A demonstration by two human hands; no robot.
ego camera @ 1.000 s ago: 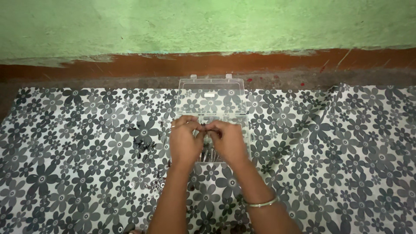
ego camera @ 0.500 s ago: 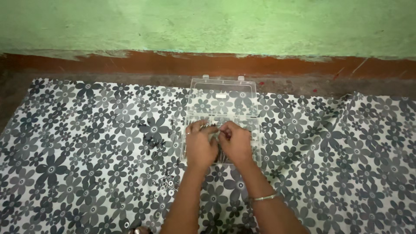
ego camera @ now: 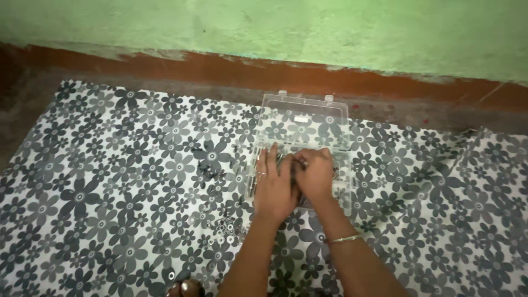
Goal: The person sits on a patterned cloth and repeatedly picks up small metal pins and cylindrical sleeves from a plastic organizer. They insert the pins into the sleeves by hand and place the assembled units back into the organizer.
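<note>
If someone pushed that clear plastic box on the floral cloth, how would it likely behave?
The clear plastic box looks thin-walled and stiff, probably light itself. Metal pieces inside would likely rattle and add weight. Its lid stands open, so it may tip backward.

Soft, even light fell from above, leaving only faint shadows under the hands (ego camera: 294, 181) on the flowered cloth (ego camera: 110, 181), while the clear plastic box (ego camera: 305, 118) caught pale glare on its lid, the green wall (ego camera: 275, 27) looked washed and slightly blurred, and corners dimmed
</note>
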